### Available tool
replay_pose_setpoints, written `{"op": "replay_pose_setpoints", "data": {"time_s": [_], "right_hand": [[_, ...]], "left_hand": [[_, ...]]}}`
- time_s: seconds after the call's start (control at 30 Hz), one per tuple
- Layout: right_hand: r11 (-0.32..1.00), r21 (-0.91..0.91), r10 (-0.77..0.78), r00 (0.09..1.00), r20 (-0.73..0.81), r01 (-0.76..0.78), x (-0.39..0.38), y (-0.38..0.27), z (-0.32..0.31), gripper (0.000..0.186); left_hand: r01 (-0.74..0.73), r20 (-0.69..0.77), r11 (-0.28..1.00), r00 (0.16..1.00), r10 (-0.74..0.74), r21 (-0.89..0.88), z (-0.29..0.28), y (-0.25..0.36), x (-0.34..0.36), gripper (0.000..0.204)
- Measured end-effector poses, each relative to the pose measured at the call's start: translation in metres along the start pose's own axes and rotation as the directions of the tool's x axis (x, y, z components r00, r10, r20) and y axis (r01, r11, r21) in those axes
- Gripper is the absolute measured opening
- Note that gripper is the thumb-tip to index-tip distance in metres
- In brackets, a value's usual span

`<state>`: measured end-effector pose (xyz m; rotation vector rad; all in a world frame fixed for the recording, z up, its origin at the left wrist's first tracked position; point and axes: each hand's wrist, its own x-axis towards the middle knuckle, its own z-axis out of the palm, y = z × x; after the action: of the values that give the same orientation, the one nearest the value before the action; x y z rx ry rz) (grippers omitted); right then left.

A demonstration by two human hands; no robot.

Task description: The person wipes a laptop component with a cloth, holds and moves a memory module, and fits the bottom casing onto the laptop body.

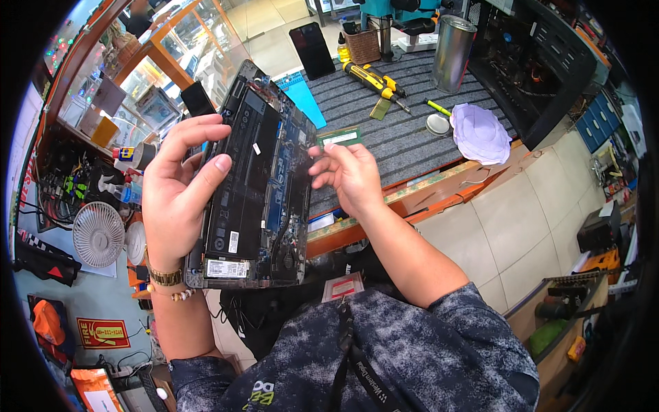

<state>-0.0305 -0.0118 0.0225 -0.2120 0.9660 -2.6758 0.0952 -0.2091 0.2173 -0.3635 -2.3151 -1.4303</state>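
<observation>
An opened laptop base [264,185] is held up on a tilt in front of me, its inner parts showing. It has a long black battery [240,158], a blue-black circuit board [292,147], a small labelled drive card [227,268] and a round fan [285,258]. My left hand [182,182] grips its left edge, thumb on the near side. My right hand [347,172] is at its right edge, fingers curled and closed; whether they pinch something small is unclear. Just beyond those fingertips shows a green memory module [340,137] with a white label.
On the ridged grey bench mat [412,130] are a yellow-black screwdriver [371,80], a metal can [454,55], a lilac cloth pad [480,133] and a phone [311,51]. An open computer case [542,69] stands right. Left are a white fan [99,234] and a glass cabinet [171,48].
</observation>
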Motion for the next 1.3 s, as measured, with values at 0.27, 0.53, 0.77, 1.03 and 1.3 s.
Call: {"op": "replay_pose_setpoints", "data": {"time_s": [0.27, 0.53, 0.77, 1.03, 1.3], "right_hand": [[0.870, -0.492, 0.030, 0.999, 0.012, -0.021, -0.005, -0.020, -0.009, 0.014], [0.979, -0.194, 0.065, 0.997, 0.051, -0.054, -0.003, -0.024, -0.010, 0.039], [0.981, -0.190, 0.048, 0.999, -0.003, -0.048, -0.010, -0.008, 0.007, 0.038], [0.962, 0.030, 0.273, 0.957, -0.094, -0.272, -0.016, -0.003, 0.028, 0.018], [0.957, -0.033, 0.286, 0.958, -0.024, -0.287, -0.008, 0.019, 0.015, 0.014]], "left_hand": [[0.008, 0.000, 1.000, 1.000, -0.008, 0.018, 0.000, 0.001, -0.003, 0.028], [0.010, 0.015, 1.000, 1.000, -0.010, 0.012, 0.000, 0.001, -0.001, 0.028], [0.022, 0.008, 1.000, 1.000, -0.023, 0.011, 0.000, 0.000, -0.002, 0.028], [0.020, 0.009, 1.000, 1.000, -0.020, 0.009, -0.001, 0.001, -0.002, 0.028], [0.051, 0.043, 0.998, 0.998, -0.052, 0.020, -0.003, 0.003, -0.002, 0.030]]}}
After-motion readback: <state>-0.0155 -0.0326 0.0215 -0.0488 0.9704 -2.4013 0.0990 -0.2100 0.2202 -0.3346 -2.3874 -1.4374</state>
